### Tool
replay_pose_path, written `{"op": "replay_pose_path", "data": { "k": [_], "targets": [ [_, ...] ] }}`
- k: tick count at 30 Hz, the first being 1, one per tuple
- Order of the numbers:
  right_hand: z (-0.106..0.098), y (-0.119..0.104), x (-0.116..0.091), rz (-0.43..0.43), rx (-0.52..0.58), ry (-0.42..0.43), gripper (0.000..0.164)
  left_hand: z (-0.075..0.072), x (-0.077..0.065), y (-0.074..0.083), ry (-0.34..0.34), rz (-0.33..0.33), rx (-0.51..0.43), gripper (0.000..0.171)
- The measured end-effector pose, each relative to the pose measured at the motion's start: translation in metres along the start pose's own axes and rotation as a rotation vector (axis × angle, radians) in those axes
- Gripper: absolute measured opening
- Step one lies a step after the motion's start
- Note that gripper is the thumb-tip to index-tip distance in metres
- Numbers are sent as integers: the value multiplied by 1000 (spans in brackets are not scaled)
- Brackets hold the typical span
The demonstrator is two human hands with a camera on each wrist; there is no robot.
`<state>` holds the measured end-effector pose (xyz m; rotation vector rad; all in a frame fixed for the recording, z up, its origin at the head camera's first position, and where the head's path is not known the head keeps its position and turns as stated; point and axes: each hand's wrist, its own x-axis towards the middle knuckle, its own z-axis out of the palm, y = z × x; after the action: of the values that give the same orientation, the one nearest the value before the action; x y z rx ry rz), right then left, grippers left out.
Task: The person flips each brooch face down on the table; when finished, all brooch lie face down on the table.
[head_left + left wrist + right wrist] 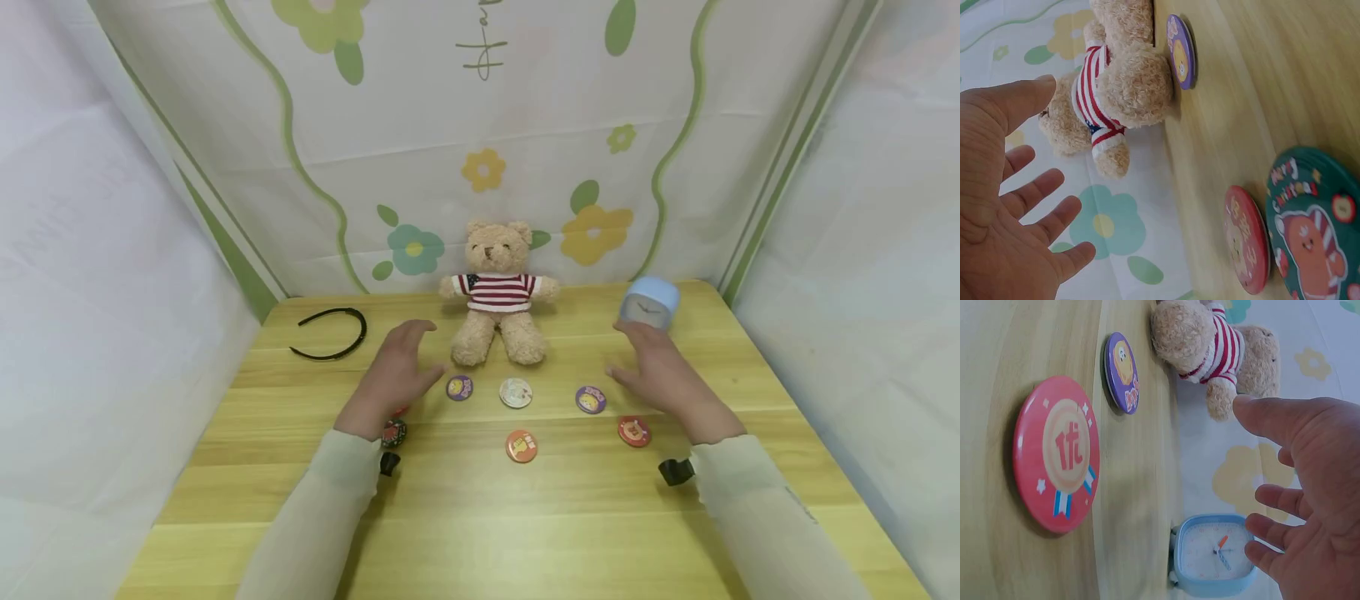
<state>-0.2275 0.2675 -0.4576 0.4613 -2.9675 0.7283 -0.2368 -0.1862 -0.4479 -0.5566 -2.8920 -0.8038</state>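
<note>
A teddy bear (498,292) in a red-and-white striped sweater sits upright against the back cloth. My left hand (397,379) hovers over the table to the bear's left, fingers spread, holding nothing. Under its wrist lie a green Christmas badge (1310,231) and a red badge (1246,240). On the other side, my right hand (663,375) is likewise raised and empty. Near it are a purple badge (591,399), a red badge (1057,455) with a ribbon print, and a light blue alarm clock (649,302), partly overlapped by the fingertips in the head view.
Between the hands lie another purple badge (460,387), a pale badge (516,392) and an orange badge (521,446). A black headband (330,333) rests at the back left of the wooden table (480,533). Printed cloth (405,125) stands behind, with white cloth on both sides.
</note>
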Motion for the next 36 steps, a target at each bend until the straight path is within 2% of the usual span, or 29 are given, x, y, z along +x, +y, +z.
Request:
{"op": "replay_pose_path", "data": {
  "k": [6,13,17,20,26,36],
  "targets": [
    [-3,7,-7,28,66,-9,71,4,3,9,-45,-20,-121,65],
    [-3,19,-17,48,93,3,54,21,10,26,-100,0,-219,60],
    [-4,22,-22,82,108,-39,51,30,13,37,-130,3,-265,62],
    [-6,20,-26,100,114,-73,51,37,16,45,-146,23,-250,63],
    [-6,21,-36,85,118,-87,38,52,23,60,-154,117,-172,56],
    [-4,33,-51,85,87,-94,24,63,27,85,-221,142,-126,46]
  ]
}}
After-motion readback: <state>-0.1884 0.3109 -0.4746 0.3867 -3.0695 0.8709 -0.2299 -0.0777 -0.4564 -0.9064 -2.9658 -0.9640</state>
